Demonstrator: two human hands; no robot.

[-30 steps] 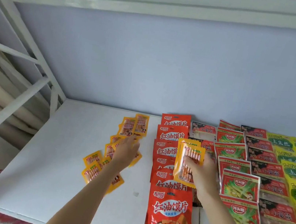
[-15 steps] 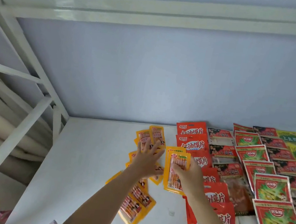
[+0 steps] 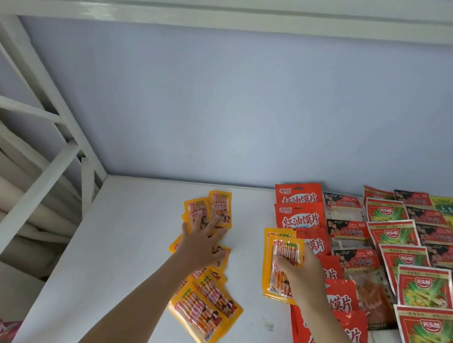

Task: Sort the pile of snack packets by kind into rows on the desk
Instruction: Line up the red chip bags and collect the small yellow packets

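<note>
While left fingers [image 3: 197,222] press flat on yellow packets [image 3: 206,306], right fingers [image 3: 282,260] grip two.

1. Worktop [image 3: 124,259]: meets the wall [image 3: 229,107] at its far edge.
2. Loose row of sausage packets [image 3: 200,308]: lies left of centre, running from near to far.
3. Left hand [image 3: 201,245]: rests flat on this row.
4. Right hand [image 3: 302,273]: holds two stacked packets [image 3: 280,255], to the right of the loose row.
5. Sorted packet rows [image 3: 400,256]: fill the worktop's right side.
6. Frame [image 3: 22,170]: stands left of the worktop.
</note>
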